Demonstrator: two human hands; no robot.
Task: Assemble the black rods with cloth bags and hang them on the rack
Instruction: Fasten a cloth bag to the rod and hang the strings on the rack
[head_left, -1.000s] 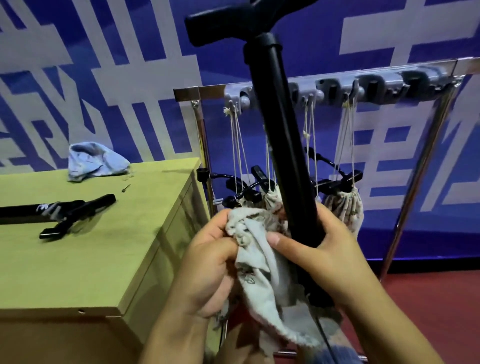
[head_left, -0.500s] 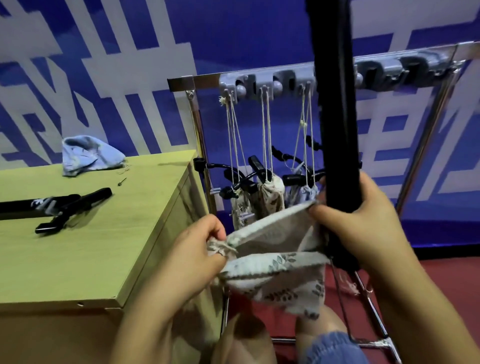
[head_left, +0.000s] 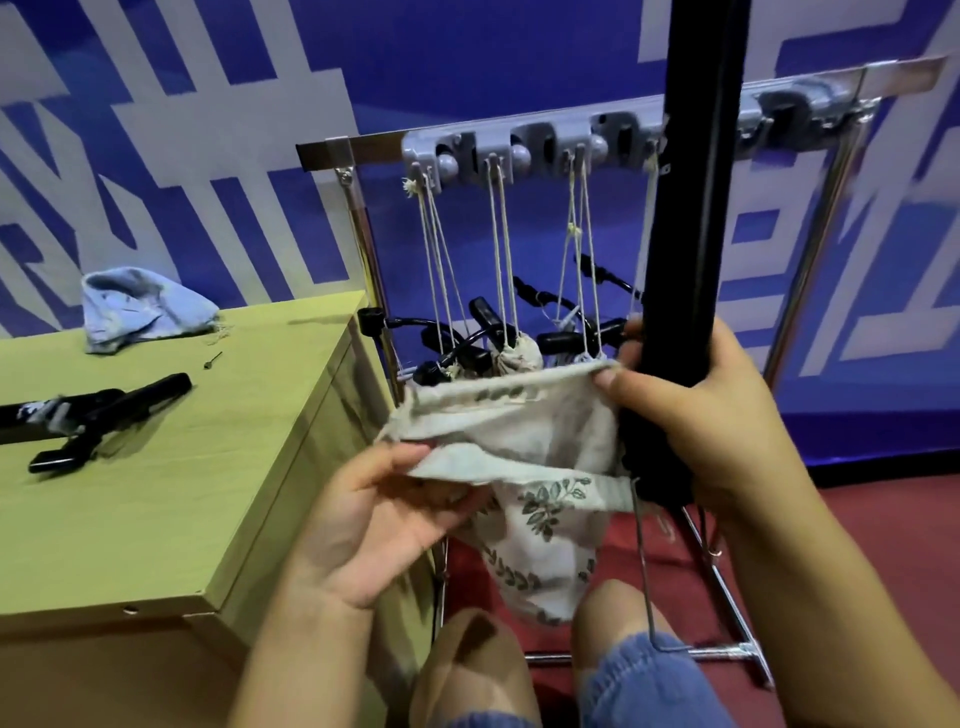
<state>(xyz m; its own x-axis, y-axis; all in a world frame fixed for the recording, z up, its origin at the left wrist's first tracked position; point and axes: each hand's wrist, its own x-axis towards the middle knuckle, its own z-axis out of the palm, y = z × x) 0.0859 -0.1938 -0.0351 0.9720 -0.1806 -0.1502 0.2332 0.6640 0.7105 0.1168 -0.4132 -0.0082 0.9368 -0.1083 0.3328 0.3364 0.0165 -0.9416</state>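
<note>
Hands (head_left: 696, 415) stretch cloth bag (head_left: 524, 441) open (rod (head_left: 696, 208) upright)

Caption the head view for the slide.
Left hand and right hand stretch open a leaf-print cloth bag beside an upright black rod.

A table (head_left: 171, 499) stands left of the rack (head_left: 571, 145); a rod (head_left: 104, 410) lies on it.

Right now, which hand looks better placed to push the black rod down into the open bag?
The right hand: it already grips the rod upright beside the bag. The left hand only pinches the bag's near rim, holding it open.
</note>
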